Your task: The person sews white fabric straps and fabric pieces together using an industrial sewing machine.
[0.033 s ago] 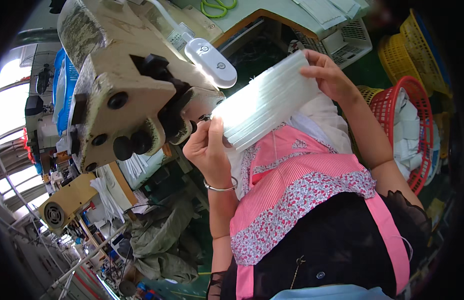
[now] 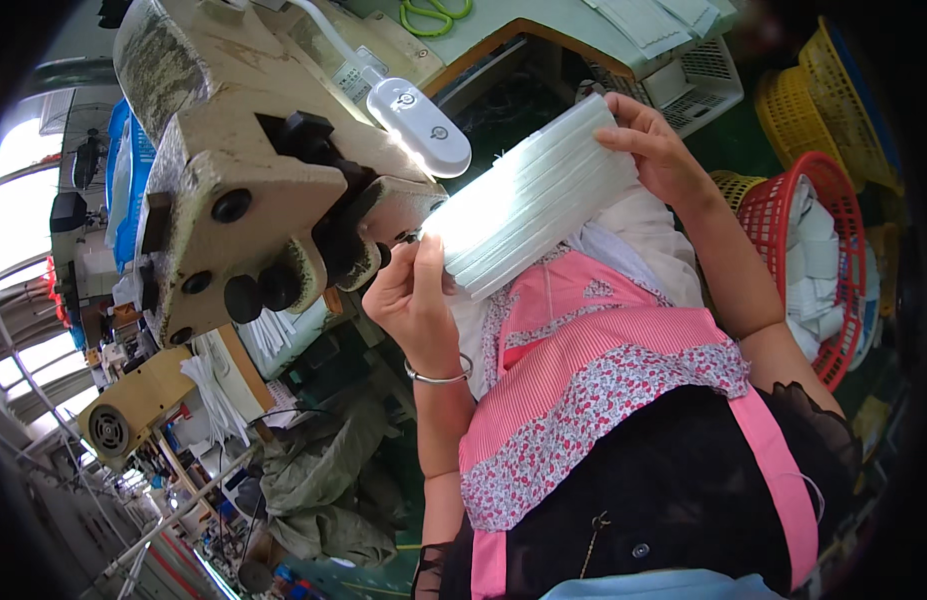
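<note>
A white pleated cloth (image 2: 543,205) is stretched at a slant between my two hands, its folds running lengthwise and its upper left part glaring in lamp light. My left hand (image 2: 418,295) pinches the lower left end between thumb and fingers, close to the sewing machine head (image 2: 248,190). At the upper right end, my right hand (image 2: 658,150) grips the corner, thumb on the near face and some fingers hidden behind. A white lamp (image 2: 420,128) shines just above the cloth. I cannot make out the needle area, which is partly behind my left fingers.
Green-handled scissors (image 2: 435,15) and pale cloth pieces (image 2: 648,25) lie on the table at the top. On the right stand a red basket (image 2: 853,260) of white pieces and yellow baskets (image 2: 798,120). A grey-green cloth (image 2: 328,480) hangs at lower left.
The cloth's right end and my right hand have shifted very slightly up and left. Both hands keep their hold.
</note>
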The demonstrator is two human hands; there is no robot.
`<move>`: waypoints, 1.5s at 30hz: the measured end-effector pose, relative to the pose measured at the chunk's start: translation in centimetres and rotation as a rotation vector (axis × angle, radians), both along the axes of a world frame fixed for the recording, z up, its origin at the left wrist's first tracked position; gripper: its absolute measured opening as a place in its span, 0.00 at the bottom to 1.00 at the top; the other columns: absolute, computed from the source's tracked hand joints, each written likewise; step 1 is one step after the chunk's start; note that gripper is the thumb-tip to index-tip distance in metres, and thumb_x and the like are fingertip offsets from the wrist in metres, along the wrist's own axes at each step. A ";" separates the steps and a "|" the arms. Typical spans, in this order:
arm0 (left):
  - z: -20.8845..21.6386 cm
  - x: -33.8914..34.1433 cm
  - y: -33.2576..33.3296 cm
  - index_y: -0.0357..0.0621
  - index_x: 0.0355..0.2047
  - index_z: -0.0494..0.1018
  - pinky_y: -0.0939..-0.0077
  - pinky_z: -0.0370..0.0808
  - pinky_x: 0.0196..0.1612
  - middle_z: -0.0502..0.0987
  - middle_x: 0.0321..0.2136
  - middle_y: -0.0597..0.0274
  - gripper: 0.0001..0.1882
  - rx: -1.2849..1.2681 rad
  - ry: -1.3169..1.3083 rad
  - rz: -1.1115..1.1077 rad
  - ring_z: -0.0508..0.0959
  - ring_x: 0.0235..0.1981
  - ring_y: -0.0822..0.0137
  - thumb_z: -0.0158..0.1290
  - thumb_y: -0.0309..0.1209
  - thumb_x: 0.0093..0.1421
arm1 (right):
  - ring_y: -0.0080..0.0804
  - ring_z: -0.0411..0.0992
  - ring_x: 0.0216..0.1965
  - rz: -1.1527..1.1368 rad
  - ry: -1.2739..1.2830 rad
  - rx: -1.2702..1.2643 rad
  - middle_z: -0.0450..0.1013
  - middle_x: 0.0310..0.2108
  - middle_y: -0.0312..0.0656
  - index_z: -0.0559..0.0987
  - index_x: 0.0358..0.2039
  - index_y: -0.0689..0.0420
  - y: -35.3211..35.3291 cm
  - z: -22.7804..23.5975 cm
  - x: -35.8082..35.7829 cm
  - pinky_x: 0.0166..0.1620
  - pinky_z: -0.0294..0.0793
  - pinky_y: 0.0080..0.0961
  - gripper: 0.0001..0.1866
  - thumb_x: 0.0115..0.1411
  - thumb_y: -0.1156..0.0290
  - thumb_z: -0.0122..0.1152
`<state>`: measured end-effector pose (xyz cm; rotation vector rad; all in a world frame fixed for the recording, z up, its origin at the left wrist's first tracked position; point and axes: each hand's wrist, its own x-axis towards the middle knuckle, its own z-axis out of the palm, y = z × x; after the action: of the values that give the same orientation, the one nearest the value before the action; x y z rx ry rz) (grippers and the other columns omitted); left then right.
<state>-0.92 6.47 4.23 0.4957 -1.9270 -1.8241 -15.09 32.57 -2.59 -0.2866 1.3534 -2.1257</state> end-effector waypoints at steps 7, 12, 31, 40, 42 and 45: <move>-0.3 1.1 -1.0 0.37 0.23 0.77 0.88 0.54 0.20 0.68 0.17 0.73 0.10 -0.005 -0.010 0.072 0.62 0.17 0.84 0.56 0.25 0.62 | 0.18 0.77 0.39 -0.165 0.167 -0.011 0.79 0.39 0.37 0.77 0.45 0.58 -2.0 2.0 1.0 0.45 0.75 0.17 0.12 0.61 0.71 0.64; -0.1 2.2 -1.7 0.38 0.23 0.77 0.87 0.55 0.20 0.68 0.18 0.73 0.10 0.025 -0.034 0.147 0.62 0.18 0.84 0.56 0.26 0.62 | 0.18 0.77 0.38 -0.170 0.211 0.028 0.80 0.38 0.38 0.77 0.45 0.60 -3.7 2.7 1.9 0.45 0.75 0.17 0.11 0.62 0.73 0.62; 1.1 0.4 -5.1 0.32 0.32 0.80 0.86 0.60 0.32 0.71 0.22 0.74 0.06 -0.357 -0.120 -0.245 0.66 0.26 0.82 0.62 0.24 0.58 | 0.16 0.75 0.38 -0.173 0.278 0.035 0.78 0.37 0.37 0.75 0.44 0.63 -7.3 4.7 4.6 0.41 0.75 0.15 0.10 0.63 0.75 0.61; 1.0 2.4 -6.3 0.34 0.25 0.77 0.84 0.58 0.33 0.72 0.24 0.70 0.05 -0.119 -0.139 -0.112 0.65 0.27 0.79 0.59 0.22 0.57 | 0.15 0.73 0.36 -0.111 0.257 0.097 0.78 0.35 0.36 0.76 0.43 0.65 -9.5 5.2 6.3 0.39 0.74 0.16 0.12 0.61 0.72 0.64; 0.8 2.8 -6.9 0.34 0.25 0.77 0.83 0.58 0.33 0.72 0.24 0.70 0.05 -0.167 -0.155 -0.107 0.65 0.27 0.79 0.59 0.22 0.57 | 0.15 0.73 0.35 -0.119 0.257 0.083 0.78 0.34 0.36 0.77 0.42 0.65 -10.0 5.2 6.6 0.38 0.74 0.16 0.12 0.61 0.71 0.64; 0.7 3.0 -7.4 0.34 0.25 0.76 0.83 0.58 0.35 0.70 0.24 0.69 0.05 -0.205 -0.159 -0.113 0.65 0.28 0.78 0.59 0.23 0.56 | 0.14 0.72 0.34 -0.129 0.253 0.081 0.78 0.32 0.35 0.78 0.40 0.64 -10.6 5.2 7.2 0.37 0.73 0.17 0.11 0.62 0.71 0.63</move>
<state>2.08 -0.95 4.96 0.4845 -2.2620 -1.6723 -7.89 21.95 2.58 -0.4589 1.6377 -2.1899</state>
